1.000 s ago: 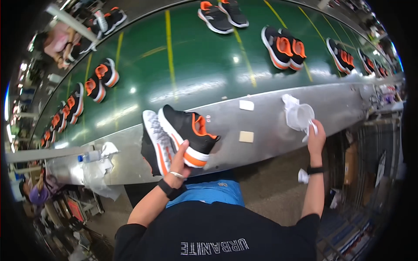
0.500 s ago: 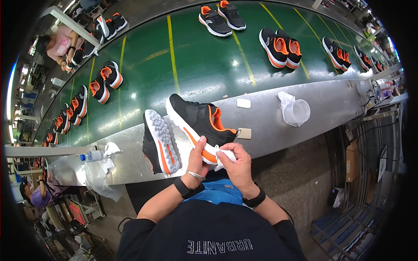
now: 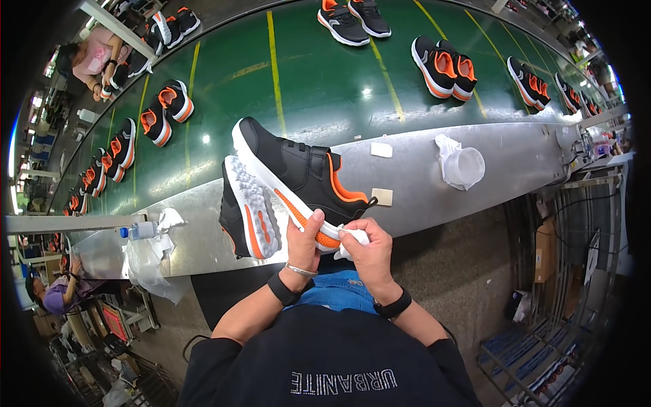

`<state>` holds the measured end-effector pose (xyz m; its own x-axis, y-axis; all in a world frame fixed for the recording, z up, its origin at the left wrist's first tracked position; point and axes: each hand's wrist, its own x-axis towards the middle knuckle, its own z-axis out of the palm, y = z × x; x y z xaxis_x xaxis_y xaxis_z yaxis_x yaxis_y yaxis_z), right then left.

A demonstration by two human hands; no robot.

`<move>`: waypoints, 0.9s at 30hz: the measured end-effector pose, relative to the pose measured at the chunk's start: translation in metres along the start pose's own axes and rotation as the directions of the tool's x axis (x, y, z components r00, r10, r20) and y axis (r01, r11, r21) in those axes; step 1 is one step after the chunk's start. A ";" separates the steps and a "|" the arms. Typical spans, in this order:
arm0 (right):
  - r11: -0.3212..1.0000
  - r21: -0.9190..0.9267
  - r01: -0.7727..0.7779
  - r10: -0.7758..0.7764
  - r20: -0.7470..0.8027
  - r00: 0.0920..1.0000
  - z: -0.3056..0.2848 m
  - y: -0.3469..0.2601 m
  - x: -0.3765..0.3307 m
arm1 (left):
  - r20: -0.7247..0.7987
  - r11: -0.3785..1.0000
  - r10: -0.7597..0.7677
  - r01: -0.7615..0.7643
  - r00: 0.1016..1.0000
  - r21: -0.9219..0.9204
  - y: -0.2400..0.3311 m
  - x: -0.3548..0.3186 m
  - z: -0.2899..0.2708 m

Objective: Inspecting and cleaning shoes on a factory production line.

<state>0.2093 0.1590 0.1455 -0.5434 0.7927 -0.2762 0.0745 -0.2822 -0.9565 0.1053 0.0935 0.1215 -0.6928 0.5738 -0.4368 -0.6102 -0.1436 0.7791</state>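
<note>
A black sneaker [image 3: 288,159] with an orange lining and a white-and-orange sole is tilted in front of me, toe pointing away to the left. My left hand [image 3: 303,244] grips its sole near the heel, thumb on the sidewall. Between the bent fingers of my right hand [image 3: 369,254] is a white cloth [image 3: 354,243], pressed against the heel end of the sole. Left of the held shoe, a second sneaker [image 3: 247,210] lies on its side on the metal ledge, its bumpy pale outsole showing; the held shoe partly overlaps it.
Beyond the metal ledge [image 3: 407,197] runs a green conveyor belt [image 3: 230,102] bearing several pairs of similar sneakers. On the ledge are a white tub [image 3: 468,168], two small pads [image 3: 382,150], a bottle [image 3: 139,231] and a plastic bag [image 3: 152,261]. Two people sit at the left.
The held sneaker's toe has swung up and to the left, covering more of the second sneaker. My right hand keeps the cloth at the heel. Pairs on the belt have shifted slightly in view.
</note>
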 end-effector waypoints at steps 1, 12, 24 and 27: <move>0.987 0.107 -0.123 0.121 0.033 0.992 -0.001 0.000 -0.003 | 0.000 1.000 0.001 -0.001 1.000 0.000 0.001 -0.001 -0.002; 0.654 -0.362 0.664 -0.558 0.362 0.747 -0.023 -0.035 -0.006 | 0.176 0.917 -0.365 0.385 0.914 -0.100 0.030 -0.017 -0.003; 0.792 -0.470 0.389 -0.256 0.323 0.911 -0.009 -0.001 -0.009 | 0.069 0.813 -0.573 0.577 0.817 -0.084 -0.002 -0.024 -0.024; 0.783 -0.483 0.392 -0.269 0.304 0.914 -0.014 0.000 -0.006 | 0.138 0.787 -0.582 0.598 0.802 -0.152 -0.001 -0.022 -0.026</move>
<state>0.2241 0.1612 0.1457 -0.7709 0.6361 0.0337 0.2498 0.3506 -0.9026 0.1116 0.0602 0.1186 -0.1473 0.6550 -0.7412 -0.9529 0.1069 0.2838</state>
